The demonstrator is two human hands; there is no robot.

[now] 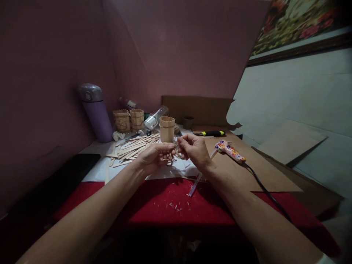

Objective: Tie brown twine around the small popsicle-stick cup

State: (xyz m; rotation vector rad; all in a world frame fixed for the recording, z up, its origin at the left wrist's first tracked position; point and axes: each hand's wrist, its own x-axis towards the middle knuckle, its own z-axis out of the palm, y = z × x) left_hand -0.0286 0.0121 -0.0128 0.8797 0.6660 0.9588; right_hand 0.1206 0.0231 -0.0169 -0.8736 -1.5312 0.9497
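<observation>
My left hand [156,156] is closed, its thumb and fingertips pinching a thin tan cord [177,152]. Right beside it, my right hand [194,148] pinches the same cord, which bends in a small loop between the two hands. Fingers partly hide the cord. Just behind the hands stands an upright cup of wooden craft sticks [167,129], with a band of cord around its upper part. Loose craft sticks [132,149] lie in a pile to the left of my left hand.
Two more stick cups [121,121], clear plastic bottles [156,117] and a purple flask [96,113] stand at the back left. A black-and-yellow cutter [210,133] and a flower-patterned glue gun [230,151] with its cable lie on the cardboard [247,172]. Scraps dot the red cloth [154,212].
</observation>
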